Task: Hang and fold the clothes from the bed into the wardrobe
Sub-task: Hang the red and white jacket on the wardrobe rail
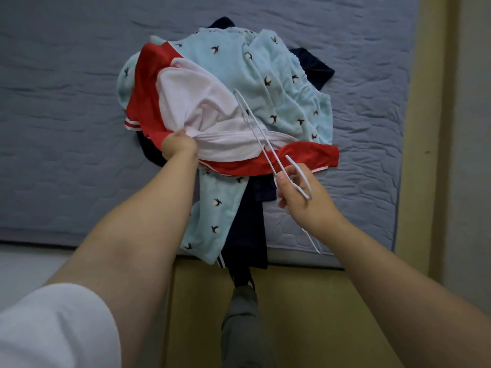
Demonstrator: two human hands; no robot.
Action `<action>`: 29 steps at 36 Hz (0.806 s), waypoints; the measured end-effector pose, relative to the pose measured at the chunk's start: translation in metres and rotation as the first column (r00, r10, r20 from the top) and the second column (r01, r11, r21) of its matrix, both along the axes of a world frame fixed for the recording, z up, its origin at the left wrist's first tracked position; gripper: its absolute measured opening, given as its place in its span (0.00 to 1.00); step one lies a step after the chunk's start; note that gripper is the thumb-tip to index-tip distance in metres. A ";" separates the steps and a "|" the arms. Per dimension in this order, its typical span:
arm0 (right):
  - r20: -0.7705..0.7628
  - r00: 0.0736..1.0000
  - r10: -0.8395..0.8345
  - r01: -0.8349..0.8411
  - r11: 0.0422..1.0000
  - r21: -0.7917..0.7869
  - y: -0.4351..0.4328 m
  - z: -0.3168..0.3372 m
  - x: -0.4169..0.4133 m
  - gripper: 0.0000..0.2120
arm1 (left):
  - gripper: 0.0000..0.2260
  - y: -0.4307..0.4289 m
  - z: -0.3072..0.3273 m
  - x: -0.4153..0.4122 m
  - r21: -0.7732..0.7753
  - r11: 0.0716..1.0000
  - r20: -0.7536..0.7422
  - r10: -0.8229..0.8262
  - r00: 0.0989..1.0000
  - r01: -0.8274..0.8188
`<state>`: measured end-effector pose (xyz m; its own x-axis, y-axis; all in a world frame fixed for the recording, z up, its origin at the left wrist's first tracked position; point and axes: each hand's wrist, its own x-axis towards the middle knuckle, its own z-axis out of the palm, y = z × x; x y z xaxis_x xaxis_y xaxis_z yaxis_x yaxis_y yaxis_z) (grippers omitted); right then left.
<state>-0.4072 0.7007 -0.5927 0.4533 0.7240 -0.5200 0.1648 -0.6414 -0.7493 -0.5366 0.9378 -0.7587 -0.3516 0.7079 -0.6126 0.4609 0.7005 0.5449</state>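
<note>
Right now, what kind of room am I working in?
Most likely a bedroom: a quilted grey mattress on a pale wooden frame, a heap of clothes on it, and a white wire hanger in the right hand.

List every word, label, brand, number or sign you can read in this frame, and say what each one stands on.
None: no word, number, label or brand is readable in this view.
The light blue garment bears only small bird motifs, no letters.
The red and white garment and the dark garment show only plain white stripes.
The white hanger and the mattress show no marking.
</note>
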 end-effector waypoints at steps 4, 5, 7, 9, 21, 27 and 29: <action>-0.003 0.999 0.045 -0.045 0.999 0.009 0.000 0.020 -0.003 0.10 | 0.14 -0.019 0.024 -0.014 0.099 0.983 0.124 0.139 0.982 -0.152; -0.002 0.999 0.050 -0.050 0.999 0.015 -0.001 0.026 -0.004 0.10 | 0.14 -0.024 0.035 -0.016 0.123 0.972 0.160 0.182 0.970 -0.203; 0.002 0.998 0.059 -0.059 0.998 0.031 -0.004 0.038 -0.006 0.10 | 0.13 -0.029 0.057 -0.022 0.169 0.935 0.209 0.274 0.939 -0.311; 0.004 0.996 0.084 -0.084 0.995 0.050 -0.007 0.049 -0.006 0.09 | 0.14 -0.034 0.082 -0.028 0.197 0.908 0.245 0.320 0.915 -0.371; 0.088 0.956 0.279 -0.292 0.931 0.221 -0.048 0.134 0.007 0.06 | 0.10 -0.113 0.251 -0.059 -0.341 0.934 0.590 0.298 0.750 -0.103; 0.149 0.910 0.388 -0.415 0.864 0.285 -0.091 0.169 0.013 0.10 | 0.09 -0.199 0.319 -0.066 -0.206 0.970 0.524 0.224 0.822 -0.133; 0.164 0.890 0.426 -0.456 0.839 0.297 -0.107 0.179 0.014 0.12 | 0.11 -0.224 0.338 -0.073 0.018 0.979 0.435 0.177 0.883 -0.205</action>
<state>-0.3937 0.5938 -0.4135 0.0791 0.9767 -0.1995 0.4476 -0.2136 -0.8683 -0.6094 0.7133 -0.4207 -0.1966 0.6948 -0.6918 0.0329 0.7098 0.7036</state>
